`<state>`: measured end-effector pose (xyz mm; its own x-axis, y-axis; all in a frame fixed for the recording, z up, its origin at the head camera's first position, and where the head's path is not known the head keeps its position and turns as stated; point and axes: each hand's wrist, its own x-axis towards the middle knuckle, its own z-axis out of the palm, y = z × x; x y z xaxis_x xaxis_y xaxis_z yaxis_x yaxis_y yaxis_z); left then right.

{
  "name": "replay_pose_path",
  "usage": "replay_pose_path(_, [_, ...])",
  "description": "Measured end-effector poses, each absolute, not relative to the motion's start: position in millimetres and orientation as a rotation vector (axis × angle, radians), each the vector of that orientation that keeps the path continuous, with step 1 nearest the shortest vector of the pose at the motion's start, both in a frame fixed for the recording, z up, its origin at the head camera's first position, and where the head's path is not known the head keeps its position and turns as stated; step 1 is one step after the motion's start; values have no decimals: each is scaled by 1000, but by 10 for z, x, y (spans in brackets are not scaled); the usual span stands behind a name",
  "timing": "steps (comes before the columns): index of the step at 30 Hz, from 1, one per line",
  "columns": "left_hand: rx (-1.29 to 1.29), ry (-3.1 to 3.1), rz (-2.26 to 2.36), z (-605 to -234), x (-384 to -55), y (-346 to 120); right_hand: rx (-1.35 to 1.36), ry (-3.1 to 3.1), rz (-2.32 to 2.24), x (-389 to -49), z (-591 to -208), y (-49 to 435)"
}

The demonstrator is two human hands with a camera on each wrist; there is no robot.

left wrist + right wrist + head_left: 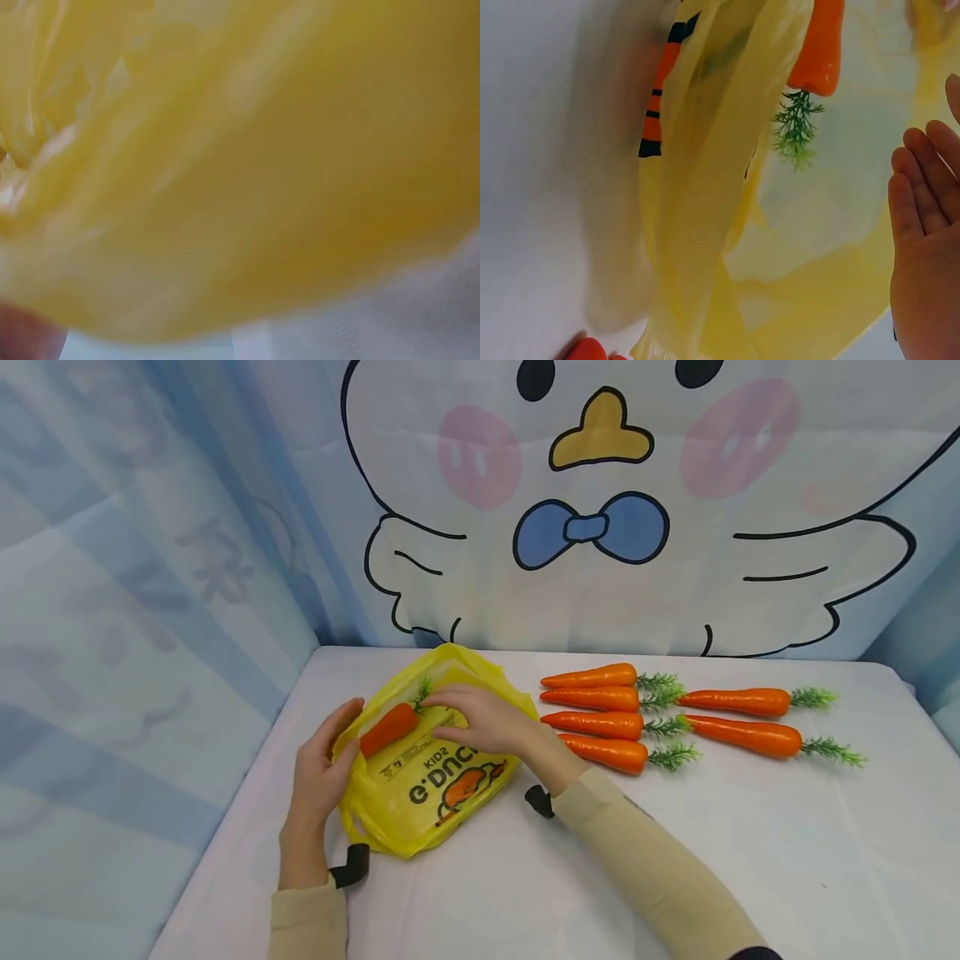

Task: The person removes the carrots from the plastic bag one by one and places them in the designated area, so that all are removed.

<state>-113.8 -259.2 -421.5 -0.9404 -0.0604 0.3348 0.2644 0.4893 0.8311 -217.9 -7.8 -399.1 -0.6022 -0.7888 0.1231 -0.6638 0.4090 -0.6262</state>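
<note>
A yellow plastic bag (pixel 420 827) with a printed duck lies on the table, its mouth spread. Within the mouth sits one orange carrot (pixel 390 730), its green leafy top (pixel 796 131) showing in the right wrist view. My left hand (pixel 318 777) grips the bag's left edge between thumb and fingers. Yellow plastic (pixel 247 172) fills most of the left wrist view and hides nearly all of that hand. Over the bag, my right hand (pixel 483 718) reaches in from the right, near the carrot's leaves. Its fingers (pixel 926 176) are straight, apart from the carrot, with nothing held.
Several more carrots lie to the right of the bag: a stacked row (pixel 600 724) close beside it and two others (pixel 746 735) farther right. A white cloth covers the table (pixel 750 860). Behind stands a printed curtain (pixel 600 602), and another hangs at left (pixel 112 693).
</note>
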Motion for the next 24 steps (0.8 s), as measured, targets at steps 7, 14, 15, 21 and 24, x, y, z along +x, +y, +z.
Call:
replay_pose_path(7, [-173,-2443,-1396,-4262,-1170,-2570,-1299,2450,-916,-2266,-4017,-170])
replay_pose_path(14, [-196,-2412,-1399,-4270,-1156,-2584,-1336,2429,-836,-2316,-4045,-321])
replay_pose_path(15, [-197,-2409,-1398,-4272,-1156,-2585,-1340,2427,-825,-2321,-4050,-341])
replay_pose_path(21, [-231,-2380,-1377,-4304,-1184,-2592,-1378,2397,-822,-2351,-4039,-403])
replay_pose_path(24, [-227,-2381,-1379,-4308,-1197,-2589,-1379,2391,-815,-2365,-4028,-410])
